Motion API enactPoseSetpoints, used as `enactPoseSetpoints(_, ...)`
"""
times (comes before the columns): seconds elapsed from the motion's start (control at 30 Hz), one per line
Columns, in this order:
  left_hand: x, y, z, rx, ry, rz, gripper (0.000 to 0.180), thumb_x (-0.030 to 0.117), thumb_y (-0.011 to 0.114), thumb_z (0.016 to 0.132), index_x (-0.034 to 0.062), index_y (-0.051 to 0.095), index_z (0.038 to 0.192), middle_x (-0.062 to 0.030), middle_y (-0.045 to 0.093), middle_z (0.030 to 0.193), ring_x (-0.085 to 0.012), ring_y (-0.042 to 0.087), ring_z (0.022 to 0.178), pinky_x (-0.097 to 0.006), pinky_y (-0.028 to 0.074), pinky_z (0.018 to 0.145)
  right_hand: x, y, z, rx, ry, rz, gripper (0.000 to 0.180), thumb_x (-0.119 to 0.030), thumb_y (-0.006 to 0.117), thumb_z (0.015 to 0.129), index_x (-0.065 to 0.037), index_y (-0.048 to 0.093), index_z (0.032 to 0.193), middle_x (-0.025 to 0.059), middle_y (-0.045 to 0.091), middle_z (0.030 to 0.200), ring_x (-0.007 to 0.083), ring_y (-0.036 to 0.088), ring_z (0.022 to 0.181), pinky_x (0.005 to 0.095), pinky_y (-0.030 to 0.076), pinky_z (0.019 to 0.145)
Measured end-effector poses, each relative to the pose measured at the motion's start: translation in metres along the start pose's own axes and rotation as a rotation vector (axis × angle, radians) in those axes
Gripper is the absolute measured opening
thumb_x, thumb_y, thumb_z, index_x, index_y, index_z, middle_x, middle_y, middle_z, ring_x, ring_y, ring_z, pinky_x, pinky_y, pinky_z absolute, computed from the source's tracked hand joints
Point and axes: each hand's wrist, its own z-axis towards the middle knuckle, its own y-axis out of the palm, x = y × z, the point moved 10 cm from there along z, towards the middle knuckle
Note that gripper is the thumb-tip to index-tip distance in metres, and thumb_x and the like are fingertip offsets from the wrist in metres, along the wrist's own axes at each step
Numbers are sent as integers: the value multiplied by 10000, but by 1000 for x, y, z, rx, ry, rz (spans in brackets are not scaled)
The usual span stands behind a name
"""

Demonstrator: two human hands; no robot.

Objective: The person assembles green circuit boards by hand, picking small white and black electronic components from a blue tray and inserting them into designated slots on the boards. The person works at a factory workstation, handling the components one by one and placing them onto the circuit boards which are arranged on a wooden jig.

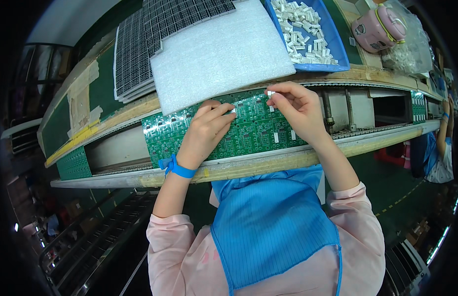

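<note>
A green circuit board panel (248, 130) lies across the conveyor rails in front of me. My left hand (205, 129) rests on its middle, fingertips pressing a small white connector (233, 112) onto the board; a blue strap circles that wrist. My right hand (294, 106) is over the board's upper right edge and pinches another small white connector (271, 93) between thumb and fingers. Two white connectors (283, 135) sit mounted on the board near my right wrist.
A blue tray (337, 47) of loose white connectors stands behind the board, beside a white foam sheet (219, 52) and stacked black component trays (135, 54). A pink container (377, 27) is at the far right. Another person (443, 143) works at the right end.
</note>
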Motion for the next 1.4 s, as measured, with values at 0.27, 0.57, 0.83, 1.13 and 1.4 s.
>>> enactPoseSetpoints(0.27,22,-25,7,168,-111,6,348,14,774,808,6,718,1152,-144,701,1224,-304,654,1101,-347,536,926,-28,22,-6,-111,-195,-226,180,-12,706,899,-37,764,1068,86,688,1062,164,673,952,281,539,790)
enactPoseSetpoints(0.57,24,-24,-4,334,-154,-509,186,-12,817,789,-5,774,970,-161,756,1066,-235,728,948,-312,576,813,-49,41,-20,-123,-360,-245,198,47,731,839,16,754,1033,130,713,1031,179,706,863,272,569,724)
enactPoseSetpoints(0.83,23,-24,-18,304,-181,-395,144,20,824,770,-8,764,898,-150,761,1032,-273,725,914,-329,569,802,-42,30,-6,-141,-361,-481,166,-52,789,808,-24,776,971,96,759,1002,238,686,911,338,555,788)
enactPoseSetpoints(1.13,31,-9,-25,155,-69,39,154,113,810,756,40,744,875,-64,696,1010,-270,597,974,-400,502,829,-17,28,5,-133,-339,-750,141,-70,799,792,-55,797,932,52,775,1002,286,607,1008,381,497,918)
enactPoseSetpoints(1.4,26,-10,-27,209,-121,58,186,97,784,798,38,738,969,-61,671,1012,-279,595,974,-390,500,828,-21,28,3,-110,-354,-771,147,-38,791,778,-49,797,925,32,776,1011,269,574,977,366,498,888)
